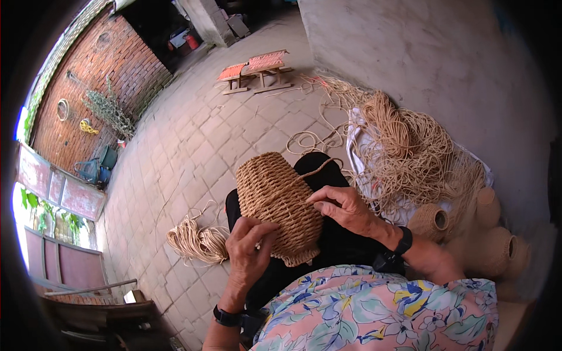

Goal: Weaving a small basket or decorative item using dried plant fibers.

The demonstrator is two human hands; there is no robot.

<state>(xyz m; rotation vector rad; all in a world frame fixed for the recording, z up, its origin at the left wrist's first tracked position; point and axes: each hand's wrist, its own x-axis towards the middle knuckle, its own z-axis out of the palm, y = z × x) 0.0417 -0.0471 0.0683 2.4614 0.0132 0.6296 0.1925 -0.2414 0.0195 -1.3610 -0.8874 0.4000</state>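
A tan basket (272, 193) woven from twisted cord rests across my lap, tilted, its narrower fringed end toward my body. My left hand (249, 248) is closed against its lower left side, the fingertips pressed to the weave. At the basket's right side, my right hand (345, 207) is pinched, thumb against index finger; what lies between those fingertips is too small to make out. A loose strand of cord (321, 168) runs from the basket's upper right over my dark-clothed knee.
A bundle of cord (199, 241) lies on the paved floor to the left. Right of me, a large heap of tan cord (404, 146) spreads over a white sheet, beside several finished woven vessels (430, 221). Two low stools (266, 67) with woven seats stand ahead, near a grey wall (421, 52).
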